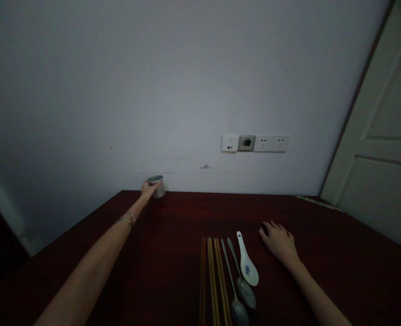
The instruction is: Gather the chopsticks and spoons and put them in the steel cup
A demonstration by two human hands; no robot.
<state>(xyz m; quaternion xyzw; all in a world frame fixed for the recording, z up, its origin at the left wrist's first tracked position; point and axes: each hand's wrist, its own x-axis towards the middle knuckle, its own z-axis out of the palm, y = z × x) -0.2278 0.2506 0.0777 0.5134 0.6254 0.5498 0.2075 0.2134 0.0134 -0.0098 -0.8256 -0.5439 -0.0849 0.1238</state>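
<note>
My left hand (148,190) reaches far across the dark red table (173,226) and is closed round a small metal cup (157,184) standing at the back edge by the wall. My right hand (279,241) lies flat on the table with its fingers spread, holding nothing. Just left of it lie a white ceramic spoon with a blue mark (247,265), two metal spoons (239,290) and several wooden chopsticks (214,280), side by side and pointing away from me.
A grey wall rises behind the table, with a strip of wall sockets (254,143) above its back edge. A white door (380,149) stands at the right. The room is dim.
</note>
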